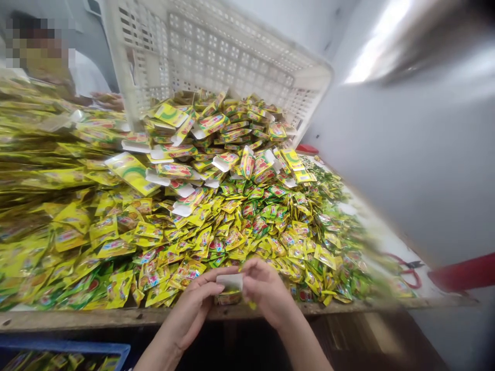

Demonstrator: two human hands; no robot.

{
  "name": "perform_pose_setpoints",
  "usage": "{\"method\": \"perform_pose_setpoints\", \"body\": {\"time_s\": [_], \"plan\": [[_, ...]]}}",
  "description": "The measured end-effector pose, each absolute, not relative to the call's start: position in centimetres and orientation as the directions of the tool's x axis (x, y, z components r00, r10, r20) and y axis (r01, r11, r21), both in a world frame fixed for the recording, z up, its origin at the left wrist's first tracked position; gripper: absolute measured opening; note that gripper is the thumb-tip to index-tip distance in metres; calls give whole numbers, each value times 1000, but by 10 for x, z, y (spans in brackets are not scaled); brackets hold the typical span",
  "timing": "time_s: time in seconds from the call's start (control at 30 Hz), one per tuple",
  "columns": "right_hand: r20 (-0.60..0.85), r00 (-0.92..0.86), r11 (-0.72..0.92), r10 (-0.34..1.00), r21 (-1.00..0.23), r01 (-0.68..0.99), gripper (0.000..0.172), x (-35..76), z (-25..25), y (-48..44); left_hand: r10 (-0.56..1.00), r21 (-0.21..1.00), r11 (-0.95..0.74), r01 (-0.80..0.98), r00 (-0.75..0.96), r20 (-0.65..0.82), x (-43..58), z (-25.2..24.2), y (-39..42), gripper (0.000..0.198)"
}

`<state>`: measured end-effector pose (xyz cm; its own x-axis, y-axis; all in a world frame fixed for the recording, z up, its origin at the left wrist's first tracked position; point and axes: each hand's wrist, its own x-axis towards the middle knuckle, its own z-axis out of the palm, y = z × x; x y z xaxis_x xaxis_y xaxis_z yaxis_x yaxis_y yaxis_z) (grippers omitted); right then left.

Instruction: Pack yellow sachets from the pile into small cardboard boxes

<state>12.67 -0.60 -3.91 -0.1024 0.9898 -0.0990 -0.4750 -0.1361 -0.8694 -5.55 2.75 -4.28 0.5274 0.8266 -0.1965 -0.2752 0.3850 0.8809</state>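
Just above the table's front edge, my left hand (201,296) is closed around a small printed carton (228,298), whose white end flap stands up by the thumb. Pressed close to the carton's right side, my right hand (266,293) has its fingers pinched together. A bit of a yellow sachet (251,305) pokes out below those fingers; most of it is hidden. Beyond both hands spreads a deep heap of yellow and green sachets (232,237). Small yellow cartons (211,126) with white flaps lie piled behind the heap.
A white plastic crate (232,46) lies tipped toward me, cartons spilling out. Red-handled scissors (410,270) and a red cylindrical object (464,273) are at the right. A blue crate (126,353) of sachets sits below the wooden edge (77,318). Another person (50,62) is at far left.
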Motion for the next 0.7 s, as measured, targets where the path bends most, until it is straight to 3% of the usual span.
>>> {"method": "perform_pose_setpoints", "body": {"time_s": [0.07,0.13,0.23,0.4,0.6,0.7], "plan": [[-62,-109,-99,992,-922,-373,23,125,-40,-4,834,864,400,-306,513,-204,-54,-42,29,38],[37,-38,31,999,-988,-153,17,123,-41,-1,846,863,385,-325,497,-191,-52,-40,30,35],[160,40,155,986,-982,106,12,120,-40,9,882,900,328,-286,435,-183,-52,-40,33,31],[21,53,22,998,-1000,-19,28,119,-37,23,954,986,154,-60,268,-132,-54,-49,40,30],[-73,122,-54,990,-987,-154,26,113,-38,24,976,999,30,42,213,-38,-52,-54,44,34],[-47,146,-26,988,-990,-141,22,113,-39,22,972,994,-42,101,236,17,-51,-52,45,29]]}}
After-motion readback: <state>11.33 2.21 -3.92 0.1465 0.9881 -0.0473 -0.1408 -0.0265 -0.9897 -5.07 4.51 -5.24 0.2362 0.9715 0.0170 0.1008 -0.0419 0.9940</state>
